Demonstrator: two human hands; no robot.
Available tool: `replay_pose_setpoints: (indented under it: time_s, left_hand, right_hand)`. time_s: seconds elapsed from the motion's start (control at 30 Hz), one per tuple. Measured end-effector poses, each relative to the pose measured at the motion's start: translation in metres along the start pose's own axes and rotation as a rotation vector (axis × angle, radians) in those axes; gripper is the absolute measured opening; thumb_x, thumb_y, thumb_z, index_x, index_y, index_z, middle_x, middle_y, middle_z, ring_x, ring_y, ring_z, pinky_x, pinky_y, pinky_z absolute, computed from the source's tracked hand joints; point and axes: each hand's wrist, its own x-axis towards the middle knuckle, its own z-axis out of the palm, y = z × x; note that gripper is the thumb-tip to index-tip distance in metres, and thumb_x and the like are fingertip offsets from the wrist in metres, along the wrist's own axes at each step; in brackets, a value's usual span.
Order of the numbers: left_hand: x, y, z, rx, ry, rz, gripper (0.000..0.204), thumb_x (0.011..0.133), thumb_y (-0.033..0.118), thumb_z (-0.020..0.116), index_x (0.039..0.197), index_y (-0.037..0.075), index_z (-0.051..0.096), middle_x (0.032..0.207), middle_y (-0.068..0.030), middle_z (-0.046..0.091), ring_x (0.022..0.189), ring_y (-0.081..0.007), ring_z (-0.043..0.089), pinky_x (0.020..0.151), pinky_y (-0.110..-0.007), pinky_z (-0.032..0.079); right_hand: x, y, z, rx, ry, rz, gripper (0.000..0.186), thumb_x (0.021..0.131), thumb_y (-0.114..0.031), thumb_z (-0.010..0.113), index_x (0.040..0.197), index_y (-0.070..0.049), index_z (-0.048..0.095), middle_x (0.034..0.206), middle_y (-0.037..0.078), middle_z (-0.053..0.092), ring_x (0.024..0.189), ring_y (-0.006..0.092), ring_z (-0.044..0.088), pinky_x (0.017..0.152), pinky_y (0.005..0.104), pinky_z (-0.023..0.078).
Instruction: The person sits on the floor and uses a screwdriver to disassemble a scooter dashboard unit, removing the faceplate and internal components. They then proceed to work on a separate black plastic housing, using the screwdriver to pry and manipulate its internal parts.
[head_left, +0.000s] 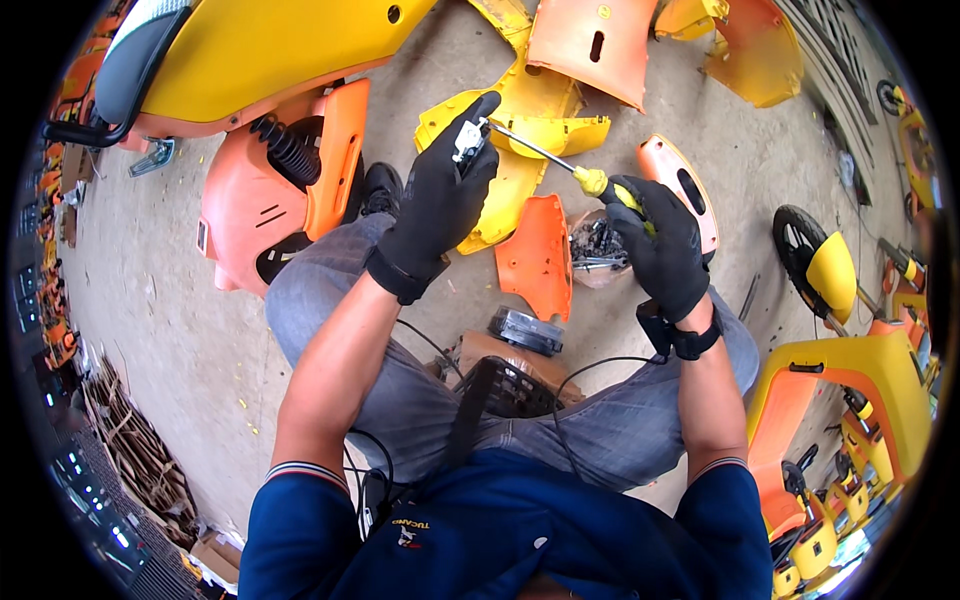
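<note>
In a black glove, my left hand is closed around a small whitish metal part, its exact kind unclear. My right hand, gloved too, grips the yellow-and-black handle of a screwdriver. The screwdriver's shaft points left, and its tip meets or nearly meets the metal part. Beneath the hands lie yellow plastic panels and an orange panel. A container of small dark hardware sits on the floor close to my right hand.
A yellow scooter body with an orange wheel cover stands at the upper left. More panels lie ahead on the concrete floor. At right are a wheel with a yellow fender and a yellow-orange frame. Cables cross my lap.
</note>
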Motion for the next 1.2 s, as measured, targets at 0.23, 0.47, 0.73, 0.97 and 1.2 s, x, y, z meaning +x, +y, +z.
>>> replay_pose_setpoints:
  time_s: [0.23,0.47,0.73,0.97,1.2]
  left_hand:
    - [-0.003,0.001,0.001,-0.007,-0.016,0.033,0.057,0.090,-0.005,0.059,0.145,0.010,0.053,0.093,-0.0012,0.057,0.078,-0.0070,0.052,0.070,-0.024,0.046]
    - [0.000,0.002,-0.001,0.046,-0.039,0.023,0.056,0.096,0.004,0.062,0.149,0.012,0.047,0.088,0.0054,0.052,0.078,-0.0025,0.046,0.070,-0.020,0.043]
    - [0.000,-0.003,-0.001,0.036,-0.032,-0.006,0.057,0.096,0.007,0.063,0.150,0.012,0.046,0.092,0.0042,0.053,0.079,-0.0035,0.049,0.073,-0.022,0.045]
    - [-0.001,0.002,0.002,0.047,-0.040,0.042,0.055,0.092,-0.003,0.057,0.145,0.007,0.051,0.096,-0.0033,0.059,0.080,-0.0092,0.055,0.073,-0.025,0.048]
    - [-0.003,0.006,-0.001,0.093,-0.097,0.056,0.056,0.092,-0.002,0.059,0.146,0.008,0.050,0.091,0.0000,0.056,0.077,-0.0068,0.051,0.071,-0.024,0.046]
  right_hand:
    - [-0.004,-0.008,-0.018,0.731,-0.442,0.447,0.036,0.103,-0.034,0.056,0.108,-0.001,0.069,0.071,-0.004,0.057,0.059,0.0003,0.046,0.050,0.0184,0.034]
    - [0.011,-0.010,-0.024,0.809,-0.400,0.675,0.029,0.093,-0.015,0.067,0.118,-0.001,0.061,0.087,-0.003,0.063,0.071,0.0038,0.054,0.061,0.0195,0.043]
    - [0.007,-0.013,-0.012,0.048,-0.083,0.124,0.036,0.085,-0.015,0.077,0.117,-0.001,0.066,0.102,0.013,0.069,0.091,0.0212,0.067,0.084,0.0316,0.052]
    - [0.002,-0.010,-0.012,0.210,-0.102,0.170,0.033,0.086,-0.014,0.076,0.114,0.001,0.066,0.093,0.009,0.070,0.085,0.0182,0.066,0.081,0.0310,0.052]
    - [0.008,-0.011,-0.033,0.762,-0.522,0.718,0.027,0.099,-0.026,0.060,0.110,-0.002,0.068,0.080,-0.001,0.063,0.061,0.0040,0.054,0.053,0.0205,0.043]
